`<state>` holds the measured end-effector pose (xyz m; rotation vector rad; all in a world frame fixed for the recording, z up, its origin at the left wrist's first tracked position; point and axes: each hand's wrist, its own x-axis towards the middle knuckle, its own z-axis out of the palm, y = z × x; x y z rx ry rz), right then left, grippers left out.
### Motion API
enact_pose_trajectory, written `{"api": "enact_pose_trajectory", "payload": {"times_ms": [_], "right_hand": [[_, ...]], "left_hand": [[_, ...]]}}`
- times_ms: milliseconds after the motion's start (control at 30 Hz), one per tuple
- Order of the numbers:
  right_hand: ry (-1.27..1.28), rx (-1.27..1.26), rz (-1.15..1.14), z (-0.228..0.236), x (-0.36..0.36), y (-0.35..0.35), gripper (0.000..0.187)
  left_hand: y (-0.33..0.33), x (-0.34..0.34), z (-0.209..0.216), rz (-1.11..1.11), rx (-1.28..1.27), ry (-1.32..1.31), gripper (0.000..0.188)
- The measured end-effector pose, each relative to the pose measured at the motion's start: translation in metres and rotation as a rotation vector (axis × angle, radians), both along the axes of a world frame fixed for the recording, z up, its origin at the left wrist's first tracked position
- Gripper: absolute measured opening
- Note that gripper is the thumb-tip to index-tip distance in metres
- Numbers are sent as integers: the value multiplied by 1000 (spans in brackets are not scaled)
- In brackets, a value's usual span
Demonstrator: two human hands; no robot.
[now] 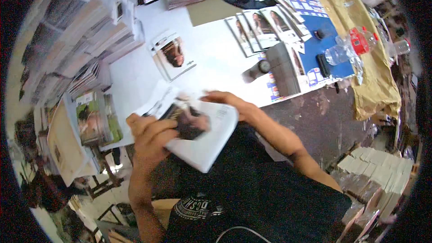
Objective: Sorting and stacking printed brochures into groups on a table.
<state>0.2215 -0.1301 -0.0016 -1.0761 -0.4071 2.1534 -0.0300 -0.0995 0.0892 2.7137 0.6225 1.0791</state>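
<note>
Left hand [150, 135]: closed around the near-left edge of a bundle of white printed cards [198, 137], thumb and fingers wrapped over the top card. Right hand [229, 103]: fingers curled over the far edge of the same bundle, gripping it. The bundle is held between both hands, lifted clear of the table [216, 58] and tilted, just in front of the person's dark shirt at the table's near edge. The top card carries a dark picture, blurred.

On the white table beyond the hands: a small pile of picture cards [173, 56] lying alone near the centre. Further right, a fanned row of similar cards [263, 29] overlapping one another, beside a blue printed sheet [324, 49]. A crumpled clear plastic bottle [348, 49] with a red label lies on the blue sheet, touching a brown paper covering [369, 63] that drapes over the table's right end.

Along the left edge, tall stacks of printed packs [85, 31] crowd together. At lower right, a block of pale cartons [382, 164] sits well apart from the hands
</note>
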Motion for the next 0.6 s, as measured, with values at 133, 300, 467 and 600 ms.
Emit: {"api": "enact_pose_trajectory", "payload": {"times_ms": [133, 300, 467, 600], "right_hand": [[379, 62, -23, 36, 6, -6, 69], [-111, 464, 41, 44, -1, 3, 34], [-303, 616, -129, 36, 0, 15, 27], [-525, 893, -125, 7, -8, 23, 35]], "left_hand": [[5, 7, 0, -100, 97, 261, 17], [8, -5, -107, 248, -324, -486, 40], [29, 4, -82, -293, -1932, -1173, 48], [2, 31, -95, 193, -1118, -677, 44]]}}
